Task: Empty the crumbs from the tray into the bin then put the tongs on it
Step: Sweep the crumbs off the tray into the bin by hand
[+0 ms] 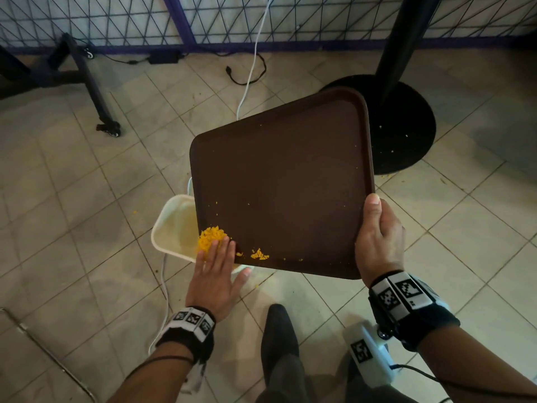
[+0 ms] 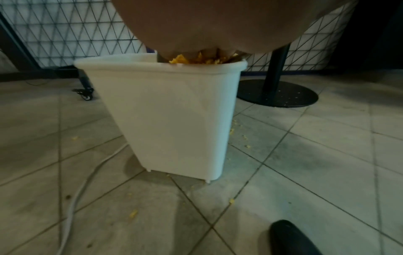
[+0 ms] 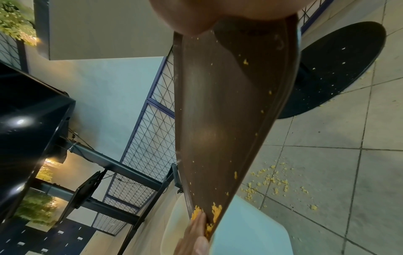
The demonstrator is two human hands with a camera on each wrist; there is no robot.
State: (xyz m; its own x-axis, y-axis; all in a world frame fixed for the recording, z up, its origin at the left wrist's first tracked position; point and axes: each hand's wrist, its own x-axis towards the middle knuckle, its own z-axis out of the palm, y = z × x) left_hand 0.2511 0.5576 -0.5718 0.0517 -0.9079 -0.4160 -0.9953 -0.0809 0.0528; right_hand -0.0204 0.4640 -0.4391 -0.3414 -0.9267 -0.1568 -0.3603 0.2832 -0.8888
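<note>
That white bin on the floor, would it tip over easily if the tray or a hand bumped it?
Probably fairly easily. The bin is tall, narrows toward its base and stands on small feet, so a knock near the rim might rock it. It looks like thin plastic, likely light. The smooth floor tiles could let it slide rather than topple. The tray hangs tilted over it.

The brown tray (image 3: 229,120) is tilting steeply down toward the white bin (image 3: 250,229), its lowest corner hanging over the bin's opening. Yellow crumbs (image 3: 216,211) are gathering in that corner, where straight fingertips (image 3: 199,222) are touching them. More crumbs are lying on the tiled floor (image 3: 327,163) beside the bin.
</note>
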